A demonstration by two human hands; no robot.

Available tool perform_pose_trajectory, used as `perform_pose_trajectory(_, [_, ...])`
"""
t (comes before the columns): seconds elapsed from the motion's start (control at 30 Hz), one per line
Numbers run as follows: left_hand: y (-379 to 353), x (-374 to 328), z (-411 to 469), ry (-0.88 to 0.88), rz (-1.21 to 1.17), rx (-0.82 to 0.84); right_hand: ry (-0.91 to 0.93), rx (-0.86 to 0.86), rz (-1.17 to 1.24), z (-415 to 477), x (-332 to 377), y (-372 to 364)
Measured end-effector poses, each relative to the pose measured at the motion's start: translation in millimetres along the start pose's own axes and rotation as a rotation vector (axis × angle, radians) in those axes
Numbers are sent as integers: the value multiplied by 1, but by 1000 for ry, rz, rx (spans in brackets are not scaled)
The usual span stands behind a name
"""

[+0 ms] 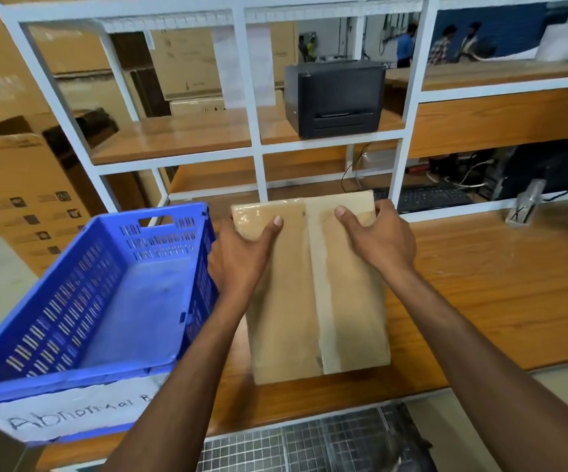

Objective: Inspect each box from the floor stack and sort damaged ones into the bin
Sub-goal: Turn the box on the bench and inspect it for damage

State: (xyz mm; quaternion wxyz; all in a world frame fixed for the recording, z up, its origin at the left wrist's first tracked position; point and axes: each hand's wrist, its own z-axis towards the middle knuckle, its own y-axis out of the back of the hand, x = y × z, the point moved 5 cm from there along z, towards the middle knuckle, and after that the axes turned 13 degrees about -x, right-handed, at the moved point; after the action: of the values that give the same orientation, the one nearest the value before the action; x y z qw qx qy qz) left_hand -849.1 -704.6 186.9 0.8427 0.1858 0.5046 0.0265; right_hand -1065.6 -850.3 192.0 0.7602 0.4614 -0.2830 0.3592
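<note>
A flat cardboard box [316, 287], taped down its middle with a pale strip, lies on the wooden table [486, 287], its long side running from near to far. Both hands grasp its far end. The left hand [238, 253] clasps the far left corner, thumb on top and fingers wrapped down the side. The right hand [377, 240] clasps the far right corner the same way, thumb pressed on the top face.

Just left of the box stands a blue plastic bin [81, 301] with slotted walls, touching or nearly touching the left hand. A white paper label [68, 413] with handwriting is stuck to its near wall.

Beyond the box rises a white metal shelf frame [251, 107] with wooden boards. A black printer [335, 97] sits on one board. To the far right lie a keyboard [429, 197] and some cables. Large cartons [20, 185] stand at the far left.
</note>
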Motion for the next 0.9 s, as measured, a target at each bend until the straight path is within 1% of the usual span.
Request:
perform_pose_trajectory(0.13, [-7,3,-6,-36,58,-47,2,-56,-71,1,-8,2])
perform_pose_trajectory(0.23, [-14,0,-9,-37,55,-62,-23,-88,-75,2,-13,2])
perform_pose_trajectory(0.3, [-19,-1,-9,-33,55,-56,-6,-105,-71,2,-13,1])
perform_pose_trajectory(0.33, [-21,0,-10,-33,63,-32,10,-94,-60,0,-15,-1])
perform_pose_trajectory(0.4, [-26,6,-15,-36,32,74,25,2,29,-4,-23,-7])
perform_pose_trajectory(0.47, [-29,16,-25,-22,-70,200,-15,140,171,-12,-35,-13])
perform_pose_trajectory(0.53, [-28,27,-34,6,-150,263,-52,205,240,-19,-45,-15])
perform_pose_trajectory(0.63, [-27,35,-40,33,-213,251,-46,191,274,-23,-48,-15])
perform_pose_trajectory(0.77, [-27,31,-41,0,-218,193,-28,113,279,-23,-49,-14])
perform_pose_trajectory(0.83, [-31,30,-41,2,-219,199,-22,90,269,-25,-51,-17])
perform_pose_trajectory(0.9, [-33,33,-39,1,-212,241,-18,121,263,-26,-53,-19])
